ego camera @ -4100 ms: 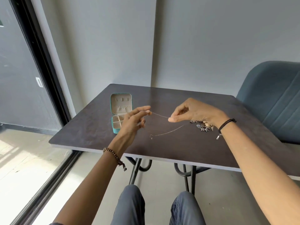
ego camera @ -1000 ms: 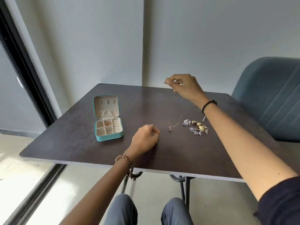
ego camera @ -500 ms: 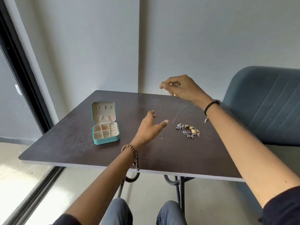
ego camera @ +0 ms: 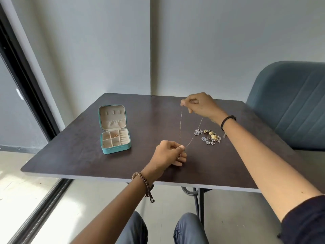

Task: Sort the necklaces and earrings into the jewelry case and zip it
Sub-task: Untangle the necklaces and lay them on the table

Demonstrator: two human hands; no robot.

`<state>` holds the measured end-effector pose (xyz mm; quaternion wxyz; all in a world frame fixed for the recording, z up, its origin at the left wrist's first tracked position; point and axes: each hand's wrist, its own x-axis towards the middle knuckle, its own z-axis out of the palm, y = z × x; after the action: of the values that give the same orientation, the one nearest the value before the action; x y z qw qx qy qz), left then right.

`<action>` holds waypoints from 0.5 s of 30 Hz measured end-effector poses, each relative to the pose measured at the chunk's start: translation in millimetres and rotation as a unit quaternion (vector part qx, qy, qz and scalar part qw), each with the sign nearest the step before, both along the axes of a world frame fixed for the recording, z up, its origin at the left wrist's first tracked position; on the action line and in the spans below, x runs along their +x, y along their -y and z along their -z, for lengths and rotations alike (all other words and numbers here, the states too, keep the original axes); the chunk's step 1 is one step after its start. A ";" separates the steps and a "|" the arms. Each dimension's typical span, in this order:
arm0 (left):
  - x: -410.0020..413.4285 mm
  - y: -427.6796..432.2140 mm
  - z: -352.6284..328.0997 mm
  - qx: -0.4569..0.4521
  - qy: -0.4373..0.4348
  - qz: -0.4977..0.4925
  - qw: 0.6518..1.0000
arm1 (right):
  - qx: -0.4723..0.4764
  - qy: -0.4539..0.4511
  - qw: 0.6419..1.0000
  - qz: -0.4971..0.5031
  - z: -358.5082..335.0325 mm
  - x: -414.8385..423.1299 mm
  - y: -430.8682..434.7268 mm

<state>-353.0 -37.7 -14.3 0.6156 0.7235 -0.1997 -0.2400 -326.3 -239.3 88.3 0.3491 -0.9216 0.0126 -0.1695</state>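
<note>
Necklace (ego camera: 180, 125) — a fine chain — is pinched at its lower end by the left hand (ego camera: 168, 154), nearest me above the bench (ego camera: 70, 147). Beyond, the jewelry case (ego camera: 116, 150) lies unzipped at left, with one small gold piece in a compartment; earrings (ego camera: 209, 138) lie heaped at right, unsorted. Farthest, the raised right hand (ego camera: 198, 106) pinches the chain's upper end. Judged early — most sorting and the zipping remain. No writing or brand is legible.

A dark brown wood-grain bench (ego camera: 84, 155) with a pale edge stands on grey metal legs (ego camera: 201, 205) in a corner of plain pale grey walls (ego camera: 88, 50). A blue-grey upholstered chair (ego camera: 290, 106) sits at its far right. On the left runs a black-framed glass door (ego camera: 26, 81), and daylight falls bright on the pale floor (ego camera: 237, 217) beside it.
</note>
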 end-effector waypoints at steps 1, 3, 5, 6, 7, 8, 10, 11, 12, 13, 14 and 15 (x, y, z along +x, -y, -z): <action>-0.3 -0.8 0.4 0.005 0.002 -0.005 1.000 | 0.000 -0.007 1.000 0.003 7.2 3.8 2.9; -1.0 -2.2 0.5 0.017 0.009 -0.012 1.000 | -0.004 -0.023 1.000 0.005 20.0 11.9 9.2; -1.3 -3.4 0.6 0.024 0.017 -0.019 0.999 | -0.006 -0.034 0.999 0.002 30.8 18.9 13.1; -0.8 -3.9 1.1 0.027 0.020 -0.025 0.999 | -0.006 -0.037 0.999 0.001 35.9 23.3 13.8; 0.1 -4.0 1.6 0.029 0.023 -0.029 0.999 | -0.005 -0.041 0.999 0.000 40.4 28.5 13.8; 1.4 -4.3 1.8 0.029 0.028 -0.032 0.999 | -0.008 -0.046 0.999 0.000 44.9 33.8 13.4; 3.8 -4.6 1.2 0.033 0.042 -0.032 0.998 | -0.029 -0.070 0.997 0.004 54.8 44.4 12.5; 5.9 -4.1 1.4 0.038 0.051 -0.030 0.998 | -0.039 -0.081 0.996 0.008 60.0 50.9 12.7; 8.2 -3.7 1.7 0.044 0.060 -0.029 0.997 | -0.048 -0.089 0.995 0.012 64.4 56.9 12.9; 11.3 -3.3 2.1 0.048 0.066 -0.031 0.996 | -0.055 -0.097 0.994 0.017 68.4 62.9 12.8; 14.8 -3.3 2.5 0.050 0.069 -0.035 0.996 | -0.064 -0.102 0.993 0.020 72.0 68.3 12.1; 18.1 -3.2 2.5 0.051 0.068 -0.038 0.996 | -0.072 -0.104 0.992 0.025 75.0 72.3 10.9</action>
<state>-335.0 -34.5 -16.9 0.5717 0.7756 -0.2008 -0.1766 -254.0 -250.2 13.3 0.2741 -0.9564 0.0593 -0.0817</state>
